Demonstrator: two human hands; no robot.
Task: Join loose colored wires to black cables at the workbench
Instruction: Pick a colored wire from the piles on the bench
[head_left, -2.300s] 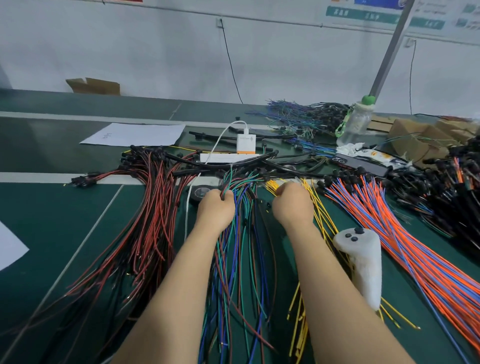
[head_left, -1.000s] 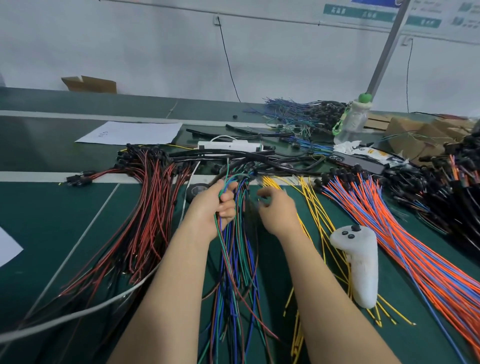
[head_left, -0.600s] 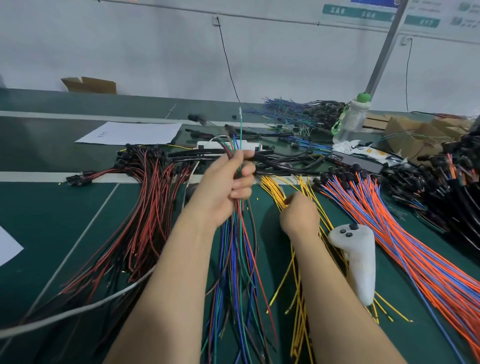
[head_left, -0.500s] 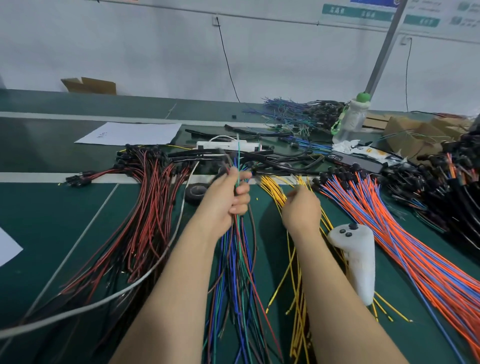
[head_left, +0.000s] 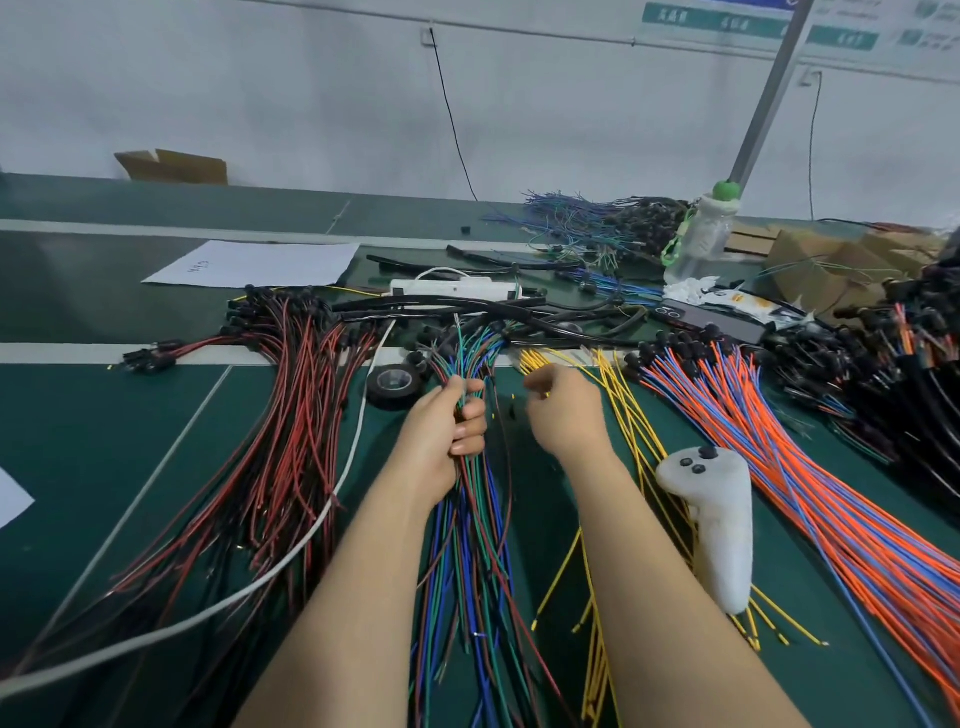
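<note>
Two hands: left hand (head_left: 447, 431) and right hand (head_left: 563, 410), over the surface (head_left: 130, 441)
left grip: clenched round the mixed wires (head_left: 470, 519), bundle trailing to 6 o'clock
right grip: fingers curled, can't tell if it's got anything
black cables (head_left: 441, 302): 12 o'clock of the hands
yellow wires (head_left: 626, 410): 3 o'clock of right hand

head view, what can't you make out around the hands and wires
Head view: whether the right hand pinches a wire; its own back hides the grip.
Head view: near ends of the multicolored bundle the left hand grips; cut off by the bottom edge.
Head view: writing on the paper sheet; too small.
</note>
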